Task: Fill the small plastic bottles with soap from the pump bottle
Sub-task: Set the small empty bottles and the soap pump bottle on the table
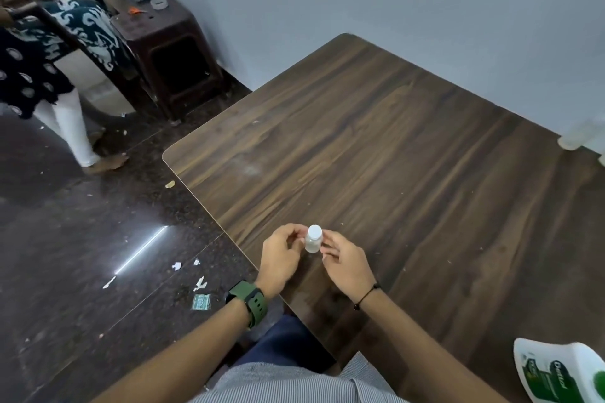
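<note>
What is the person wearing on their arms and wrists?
Both forearms are bare, with no sleeves in view. The left wrist carries a smartwatch with a dark green strap and dark case. The right wrist has a thin black cord bracelet with a small bead. No rings or gloves show on the left hand or right hand.

Left hand point(281, 258) and right hand point(347, 263) raised close together, fingers curled inward, forearms converging

You have one capped small bottle point(313, 239) between two hands, left hand point(281, 258) and right hand point(347, 263). One soap container point(556, 373) at 5 o'clock. Blurred clear bottles point(581, 137) at 3 o'clock: count unclear.
</note>
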The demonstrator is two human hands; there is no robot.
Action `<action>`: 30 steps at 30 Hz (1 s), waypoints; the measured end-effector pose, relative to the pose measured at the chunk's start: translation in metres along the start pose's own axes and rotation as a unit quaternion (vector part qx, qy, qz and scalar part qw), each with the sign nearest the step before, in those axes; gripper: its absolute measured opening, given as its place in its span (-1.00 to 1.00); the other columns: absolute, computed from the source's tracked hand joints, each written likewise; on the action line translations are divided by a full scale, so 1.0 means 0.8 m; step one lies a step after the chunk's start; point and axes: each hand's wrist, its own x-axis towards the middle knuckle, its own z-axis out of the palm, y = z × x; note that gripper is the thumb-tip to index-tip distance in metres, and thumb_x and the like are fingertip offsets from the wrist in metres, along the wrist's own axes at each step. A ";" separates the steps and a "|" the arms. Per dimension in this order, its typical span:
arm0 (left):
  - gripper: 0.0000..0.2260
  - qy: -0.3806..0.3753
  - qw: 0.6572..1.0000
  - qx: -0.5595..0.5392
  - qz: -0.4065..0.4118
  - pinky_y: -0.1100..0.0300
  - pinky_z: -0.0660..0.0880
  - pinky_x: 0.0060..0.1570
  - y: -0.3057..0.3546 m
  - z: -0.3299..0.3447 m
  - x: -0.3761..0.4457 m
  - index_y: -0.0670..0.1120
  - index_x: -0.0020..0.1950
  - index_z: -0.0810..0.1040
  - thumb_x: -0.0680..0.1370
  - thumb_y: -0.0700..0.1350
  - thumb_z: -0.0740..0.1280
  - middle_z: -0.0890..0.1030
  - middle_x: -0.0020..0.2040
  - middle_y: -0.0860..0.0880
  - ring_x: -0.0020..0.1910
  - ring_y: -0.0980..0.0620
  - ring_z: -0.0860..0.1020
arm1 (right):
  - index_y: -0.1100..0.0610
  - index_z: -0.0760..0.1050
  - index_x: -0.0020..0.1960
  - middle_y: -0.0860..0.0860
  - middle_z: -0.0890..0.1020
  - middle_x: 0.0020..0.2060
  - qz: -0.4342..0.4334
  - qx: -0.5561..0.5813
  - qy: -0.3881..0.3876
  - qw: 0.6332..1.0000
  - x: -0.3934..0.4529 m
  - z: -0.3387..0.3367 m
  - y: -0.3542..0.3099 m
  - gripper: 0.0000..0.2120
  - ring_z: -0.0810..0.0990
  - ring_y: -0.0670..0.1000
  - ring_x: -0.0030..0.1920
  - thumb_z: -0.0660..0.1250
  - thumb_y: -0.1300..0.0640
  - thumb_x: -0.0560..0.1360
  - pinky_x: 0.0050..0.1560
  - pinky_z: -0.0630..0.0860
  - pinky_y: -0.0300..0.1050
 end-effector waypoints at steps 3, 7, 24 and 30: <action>-0.80 0.008 1.000 0.000 -0.010 0.39 0.37 -0.05 -0.001 -0.001 -0.002 -0.07 0.02 0.59 0.51 -0.32 0.28 0.63 -0.02 -0.01 -0.02 0.09 0.56 | 0.16 0.38 0.35 0.05 0.58 0.21 -0.004 0.003 -0.003 1.000 0.000 0.002 -0.001 -0.54 0.54 -0.04 0.21 0.24 0.36 0.47 0.29 0.44 -0.16; -0.81 0.020 1.000 -0.003 -0.015 0.45 0.37 -0.11 -0.005 -0.006 -0.003 -0.09 0.04 0.58 0.51 -0.31 0.29 0.63 -0.02 -0.01 -0.04 0.12 0.55 | 0.20 0.32 0.39 0.09 0.50 0.29 0.010 0.021 -0.007 1.000 0.000 0.002 0.001 -0.53 0.53 -0.03 0.24 0.22 0.36 0.49 0.28 0.42 -0.20; -0.78 0.027 0.989 -0.046 0.140 0.38 0.42 0.02 0.178 0.019 0.114 -0.17 0.11 0.56 0.51 -0.35 0.27 0.59 -0.02 -0.04 -0.04 0.08 0.53 | 0.25 0.32 0.37 0.17 0.50 0.25 0.027 0.125 0.248 0.960 0.044 -0.214 -0.017 -0.56 0.53 0.04 0.19 0.17 0.36 0.50 0.20 0.42 -0.26; -0.74 -0.152 0.968 -0.094 0.174 0.20 0.47 0.10 0.309 0.163 0.124 -0.14 0.13 0.53 0.50 -0.36 0.24 0.59 -0.03 -0.05 -0.01 0.02 0.56 | 0.17 0.33 0.37 0.08 0.52 0.26 0.082 0.109 0.370 0.919 0.026 -0.352 0.008 -0.56 0.49 0.00 0.24 0.20 0.29 0.50 0.14 0.34 -0.31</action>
